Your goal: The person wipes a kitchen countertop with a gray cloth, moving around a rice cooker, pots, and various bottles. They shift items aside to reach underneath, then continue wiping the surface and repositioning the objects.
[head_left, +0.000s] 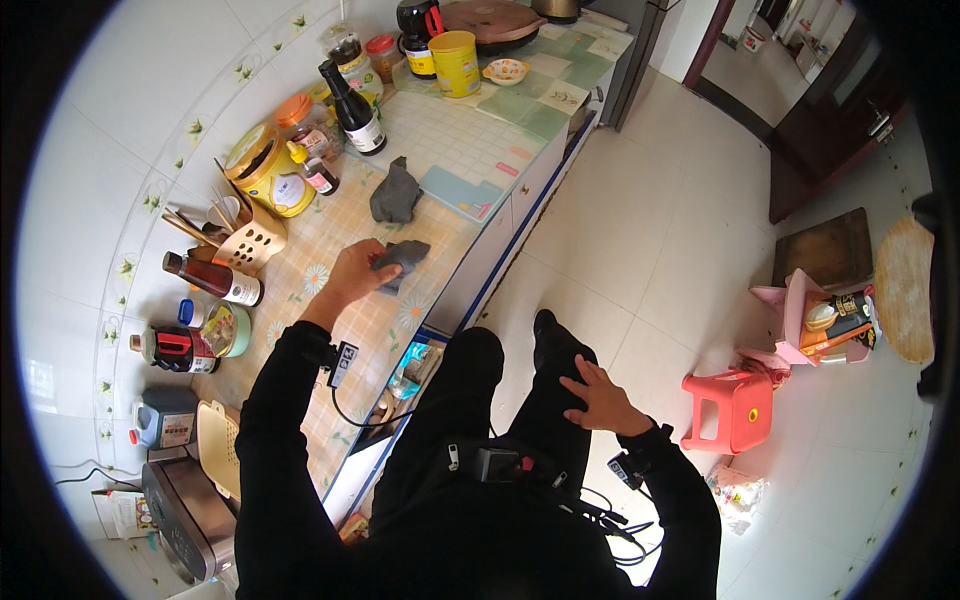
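My left hand reaches over the counter, its thumb and fingers closed on the left edge of a dark grey cloth. Beyond it on the checked tablecloth lies a second crumpled grey cloth, not touched by either hand. My right hand hangs over my right thigh with its fingers spread and holds nothing. Whether it rests on the trouser leg, I cannot tell.
Along the wall stand a dark sauce bottle, a yellow tin, a utensil holder and several jars. A yellow canister stands at the far end. A red plastic stool is on the floor at right, near a pink chair.
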The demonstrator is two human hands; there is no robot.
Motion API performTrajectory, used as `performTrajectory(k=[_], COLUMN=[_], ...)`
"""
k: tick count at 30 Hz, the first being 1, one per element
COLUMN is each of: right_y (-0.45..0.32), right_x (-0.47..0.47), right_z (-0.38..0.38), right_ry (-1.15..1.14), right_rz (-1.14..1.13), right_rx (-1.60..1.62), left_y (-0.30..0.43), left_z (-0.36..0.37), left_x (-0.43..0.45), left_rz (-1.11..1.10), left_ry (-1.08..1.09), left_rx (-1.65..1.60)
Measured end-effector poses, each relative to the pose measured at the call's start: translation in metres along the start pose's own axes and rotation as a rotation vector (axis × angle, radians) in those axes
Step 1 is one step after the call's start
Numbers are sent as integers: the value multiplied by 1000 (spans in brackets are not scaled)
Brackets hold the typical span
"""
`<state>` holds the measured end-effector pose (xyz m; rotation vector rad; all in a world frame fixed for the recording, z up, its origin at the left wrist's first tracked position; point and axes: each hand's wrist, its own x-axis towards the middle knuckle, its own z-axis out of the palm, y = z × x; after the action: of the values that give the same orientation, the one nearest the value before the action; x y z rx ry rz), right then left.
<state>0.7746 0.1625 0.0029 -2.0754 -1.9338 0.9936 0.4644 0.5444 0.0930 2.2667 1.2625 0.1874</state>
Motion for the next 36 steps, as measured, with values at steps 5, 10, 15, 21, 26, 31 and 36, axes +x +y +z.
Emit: performTrajectory(k=[5, 10, 15, 21, 26, 31, 36], right_y=[-1, -1, 0, -1, -1, -1, -4], right_x=[0, 1, 0, 0, 0, 2, 6], right_z=[0, 0, 0, -1, -1, -2, -5], right_ry=[1, -7, -6, -17, -13, -21, -35], right_rz=[-3, -2, -3, 9, 10, 13, 18], right_rx=[-7, -16, -2, -18, 3, -3, 3], left_y=[-12, -44, -72, -59, -75, -89, -92], left_z=[-30, -35, -24, -8, -12, -43, -77], left_x=[-2, 9, 7, -14, 5, -1, -8], left_rz=[-112, -185, 29, 353, -81, -162, -207], left_ry=[-222, -126, 364, 169, 126, 149, 330], left_rx=[-990, -809, 183, 193, -543, -1061, -949])
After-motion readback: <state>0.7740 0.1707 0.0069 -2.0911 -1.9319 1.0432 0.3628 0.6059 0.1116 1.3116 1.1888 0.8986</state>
